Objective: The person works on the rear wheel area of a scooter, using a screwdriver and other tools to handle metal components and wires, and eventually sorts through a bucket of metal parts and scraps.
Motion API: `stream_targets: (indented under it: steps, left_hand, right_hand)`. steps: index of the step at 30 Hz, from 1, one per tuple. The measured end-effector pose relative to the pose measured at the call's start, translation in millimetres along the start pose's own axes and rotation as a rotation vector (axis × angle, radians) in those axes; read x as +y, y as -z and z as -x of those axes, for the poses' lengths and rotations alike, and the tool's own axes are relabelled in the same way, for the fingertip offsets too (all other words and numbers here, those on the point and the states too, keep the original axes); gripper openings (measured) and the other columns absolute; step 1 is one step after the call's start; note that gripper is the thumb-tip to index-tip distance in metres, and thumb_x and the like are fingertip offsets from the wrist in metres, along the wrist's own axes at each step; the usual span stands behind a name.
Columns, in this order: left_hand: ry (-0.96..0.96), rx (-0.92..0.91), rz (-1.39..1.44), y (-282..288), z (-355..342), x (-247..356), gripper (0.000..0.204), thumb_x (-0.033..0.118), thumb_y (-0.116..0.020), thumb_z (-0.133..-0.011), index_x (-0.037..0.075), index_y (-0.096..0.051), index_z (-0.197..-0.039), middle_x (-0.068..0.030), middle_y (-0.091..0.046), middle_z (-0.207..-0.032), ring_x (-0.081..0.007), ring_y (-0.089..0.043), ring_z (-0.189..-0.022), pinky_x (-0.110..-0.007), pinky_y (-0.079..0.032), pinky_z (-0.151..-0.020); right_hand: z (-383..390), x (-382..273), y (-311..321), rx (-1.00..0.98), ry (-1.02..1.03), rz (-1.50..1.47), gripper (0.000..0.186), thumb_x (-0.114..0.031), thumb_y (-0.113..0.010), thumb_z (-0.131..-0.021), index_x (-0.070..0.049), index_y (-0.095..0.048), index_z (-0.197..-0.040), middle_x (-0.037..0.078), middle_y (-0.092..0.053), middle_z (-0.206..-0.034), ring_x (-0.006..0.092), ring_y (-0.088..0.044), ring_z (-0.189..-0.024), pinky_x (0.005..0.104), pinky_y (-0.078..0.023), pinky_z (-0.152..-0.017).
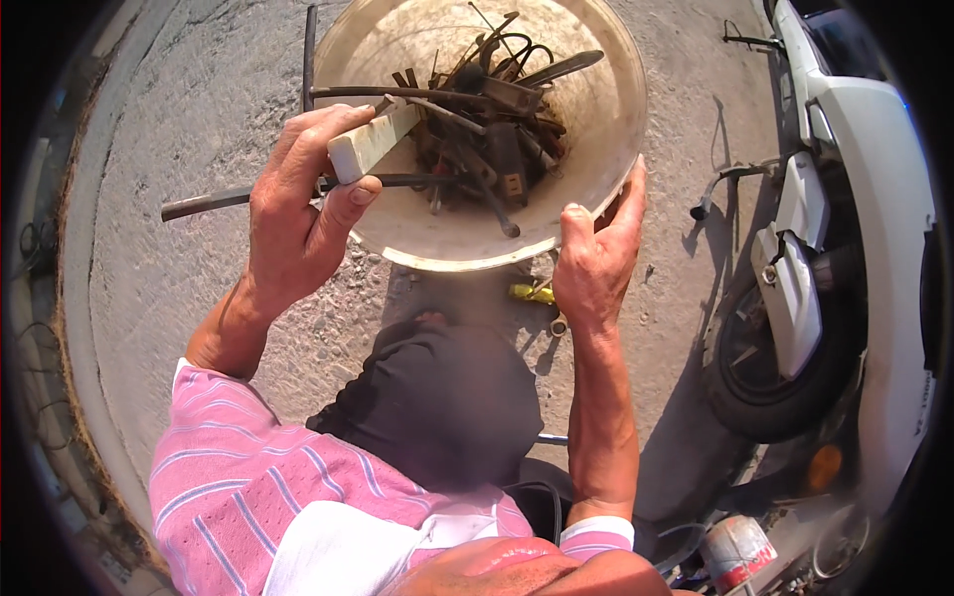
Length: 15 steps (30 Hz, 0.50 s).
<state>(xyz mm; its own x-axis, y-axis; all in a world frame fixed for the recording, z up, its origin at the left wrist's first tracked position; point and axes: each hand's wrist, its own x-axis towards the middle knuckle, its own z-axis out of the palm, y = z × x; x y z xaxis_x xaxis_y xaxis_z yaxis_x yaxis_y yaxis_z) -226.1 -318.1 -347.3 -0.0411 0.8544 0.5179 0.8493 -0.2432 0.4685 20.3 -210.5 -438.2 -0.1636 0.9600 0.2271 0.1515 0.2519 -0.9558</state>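
A large, off-white round basin (616, 119) is tilted toward me, with a heap of dark, rusty metal tools (497, 129) inside. Between the thumb and fingers of my left hand (298, 194) is a pale rectangular bar (373, 144), its far end over the heap. A long T-shaped metal rod (308, 60) and a dark bar (204, 204) stick out past the basin's left rim, near that hand. My right hand (599, 253) grips the rim at the near right, thumb on top. Its other fingers are partly hidden behind the basin wall.
A white motorcycle (879, 169) with a black wheel (755, 368) stands on the right. Below the basin, a yellow-handled tool (532, 293) and a small ring-shaped part (558, 326) lie on rough concrete (189, 248). A paint-stained can (737, 551) is at the lower right.
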Motion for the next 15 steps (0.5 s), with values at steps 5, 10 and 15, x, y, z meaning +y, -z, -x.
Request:
stream_targets:
  steps: [5, 10, 15]
  left_hand:
    - [0.007, 0.116, -0.043, 28.9, -44.6, 12.9, 0.042, 0.021, -0.066, -0.101, 0.003, -0.059, -0.138, -0.0125, -0.066, -0.131, -0.0210, -0.062, -0.123, -0.034, -0.050, -0.098]
    - [-0.320, -0.171, -0.157, 12.6, -77.3, 67.0, 0.033, 0.008, -0.079, -0.082, 0.003, -0.071, -0.114, -0.0159, -0.069, -0.110, -0.0294, -0.068, -0.102, -0.038, -0.055, -0.087]
    - [-0.279, -0.779, -0.382, -62.4, -113.7, 38.6, 0.020, 0.019, -0.070, -0.085, 0.003, -0.072, -0.098, -0.0164, -0.070, -0.098, -0.0361, -0.069, -0.092, -0.044, -0.055, -0.078]
  right_hand:
    - [10.0, 1.1, 0.8, 0.026, 0.005, 0.002, 0.081, -0.013, -0.058, -0.083, 0.014, -0.025, -0.152, 0.034, -0.033, -0.153, 0.0458, -0.032, -0.146, 0.0474, -0.023, -0.124]
    - [8.7, -4.7, -1.1, 0.021, 0.000, 0.055, 0.082, -0.013, -0.058, -0.085, 0.013, -0.022, -0.153, 0.036, -0.027, -0.156, 0.0473, -0.027, -0.148, 0.0485, -0.022, -0.124]
    - [7.1, -15.9, -4.1, 0.029, -0.019, 0.088, 0.083, -0.015, -0.058, -0.085, 0.013, -0.019, -0.153, 0.036, -0.025, -0.156, 0.0476, -0.025, -0.149, 0.0484, -0.022, -0.124]
